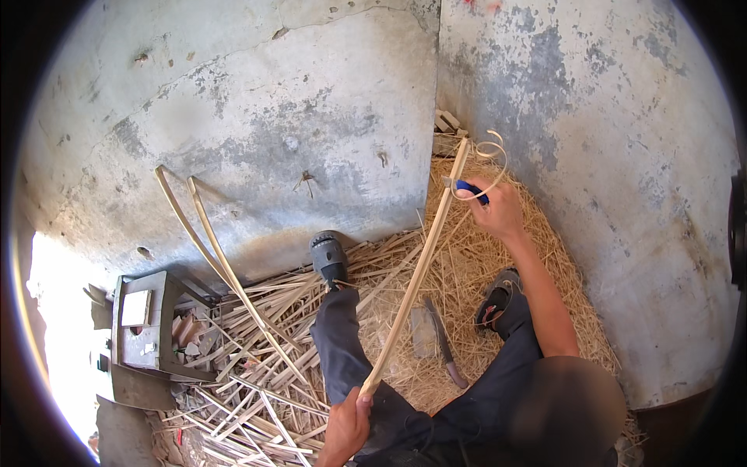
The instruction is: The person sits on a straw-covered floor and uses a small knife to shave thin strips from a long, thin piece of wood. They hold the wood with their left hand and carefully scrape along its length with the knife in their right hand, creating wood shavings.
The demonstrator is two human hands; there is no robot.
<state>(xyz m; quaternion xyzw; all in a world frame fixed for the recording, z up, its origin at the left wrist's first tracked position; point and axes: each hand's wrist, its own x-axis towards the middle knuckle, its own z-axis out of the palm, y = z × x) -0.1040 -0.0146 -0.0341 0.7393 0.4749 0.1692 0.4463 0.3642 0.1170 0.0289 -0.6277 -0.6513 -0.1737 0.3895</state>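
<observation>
Standing at the left of the frame is a dark wooden stool (162, 311) with a white tile (137, 308) on it. Next come bent pale lengths (241, 292) rising past the wall, then loose strips (288, 300) strewn on the floor. At lower centre the left hand (346, 426) has its fingers closed around the near end of the long pale strip (424, 261), which slants up to the upper right of centre. A curved knife (443, 342) lies on the floor beside a greyish block (424, 333). Further right, the right hand (494, 208) grips a blue-handled tool (475, 191) whose edge meets the strip near its far end; a thin curled shaving (505, 159) loops beside it.

The strip looks light, springy along its length and fairly smooth, perhaps sharp-edged; the near end seems the secure hold, fingers clear of the edge. The shaving looks fragile.

Counted left to right: one stool, one tile, two bent lengths (possibly one folded piece), loose strips too many to count, one held strip, one knife, one block, one blue-handled tool, one large curl.
</observation>
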